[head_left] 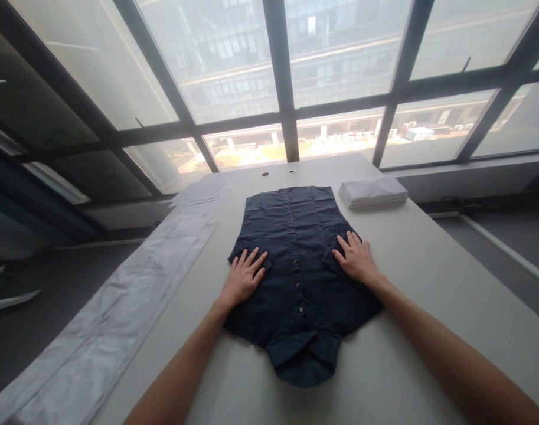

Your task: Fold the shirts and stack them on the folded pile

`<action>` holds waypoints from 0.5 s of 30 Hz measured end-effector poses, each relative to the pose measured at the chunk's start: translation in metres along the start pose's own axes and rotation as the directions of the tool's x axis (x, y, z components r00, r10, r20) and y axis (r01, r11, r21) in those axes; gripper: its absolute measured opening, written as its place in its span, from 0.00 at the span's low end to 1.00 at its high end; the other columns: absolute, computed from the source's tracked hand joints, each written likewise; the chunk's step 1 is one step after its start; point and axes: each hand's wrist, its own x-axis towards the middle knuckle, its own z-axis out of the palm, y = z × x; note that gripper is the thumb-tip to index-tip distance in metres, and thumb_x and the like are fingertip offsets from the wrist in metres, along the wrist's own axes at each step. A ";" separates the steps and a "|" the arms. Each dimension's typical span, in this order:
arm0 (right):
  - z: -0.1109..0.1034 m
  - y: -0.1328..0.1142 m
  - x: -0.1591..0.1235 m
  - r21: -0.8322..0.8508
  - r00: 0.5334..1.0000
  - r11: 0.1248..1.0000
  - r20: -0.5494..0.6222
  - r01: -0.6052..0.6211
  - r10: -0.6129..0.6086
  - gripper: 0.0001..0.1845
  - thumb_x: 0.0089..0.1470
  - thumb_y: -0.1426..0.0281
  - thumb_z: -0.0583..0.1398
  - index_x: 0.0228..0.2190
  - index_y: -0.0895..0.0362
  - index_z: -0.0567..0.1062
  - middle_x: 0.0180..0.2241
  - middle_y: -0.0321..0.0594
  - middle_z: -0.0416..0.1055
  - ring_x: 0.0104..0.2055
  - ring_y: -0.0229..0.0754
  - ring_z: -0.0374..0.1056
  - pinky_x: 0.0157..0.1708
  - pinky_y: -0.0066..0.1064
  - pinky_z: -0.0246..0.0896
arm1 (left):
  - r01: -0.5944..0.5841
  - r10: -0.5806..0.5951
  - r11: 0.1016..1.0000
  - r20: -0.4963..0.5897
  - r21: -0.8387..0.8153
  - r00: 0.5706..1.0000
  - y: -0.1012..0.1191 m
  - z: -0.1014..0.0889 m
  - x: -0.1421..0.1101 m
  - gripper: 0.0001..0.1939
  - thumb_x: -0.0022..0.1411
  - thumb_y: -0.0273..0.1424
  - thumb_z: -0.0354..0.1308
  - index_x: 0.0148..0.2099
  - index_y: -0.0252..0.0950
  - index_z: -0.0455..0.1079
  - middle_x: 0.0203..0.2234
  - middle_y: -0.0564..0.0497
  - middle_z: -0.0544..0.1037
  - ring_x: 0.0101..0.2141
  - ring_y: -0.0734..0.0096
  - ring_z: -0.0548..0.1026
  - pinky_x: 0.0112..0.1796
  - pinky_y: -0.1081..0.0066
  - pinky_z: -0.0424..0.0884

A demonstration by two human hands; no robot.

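Note:
A dark navy button-up shirt (296, 236) lies flat on the white table (428, 277), collar toward me and hem toward the window, with its sides folded in. My left hand (245, 276) lies flat with fingers spread on the shirt's left side. My right hand (355, 258) presses flat on the right side, fingers stretched out. Neither hand holds anything.
A stack of folded white cloth (373, 192) sits at the table's far right. Clear plastic sheeting (131, 301) runs along the table's left edge. Two small round holes (278, 173) are in the tabletop near the large windows (278, 77). Dark floor lies on both sides.

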 end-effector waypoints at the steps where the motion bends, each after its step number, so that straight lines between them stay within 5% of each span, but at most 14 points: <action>1: 0.000 0.000 0.000 0.000 1.000 1.000 0.000 0.000 0.000 0.34 0.67 0.53 0.47 0.68 0.54 0.57 0.71 0.54 0.45 0.73 0.54 0.38 0.67 0.58 0.34 | -0.001 0.001 1.000 0.001 -0.001 1.000 0.000 0.000 0.000 0.27 0.74 0.44 0.43 0.72 0.54 0.51 0.71 0.57 0.50 0.70 0.48 0.47 0.65 0.44 0.49; 15: 0.000 0.000 0.000 0.003 1.000 1.000 -0.015 0.004 -0.004 0.33 0.67 0.53 0.48 0.67 0.55 0.58 0.71 0.56 0.46 0.73 0.55 0.39 0.67 0.58 0.35 | -0.002 0.003 1.000 0.003 -0.015 1.000 0.001 -0.002 0.000 0.27 0.74 0.44 0.43 0.72 0.54 0.51 0.71 0.56 0.50 0.70 0.48 0.47 0.64 0.43 0.50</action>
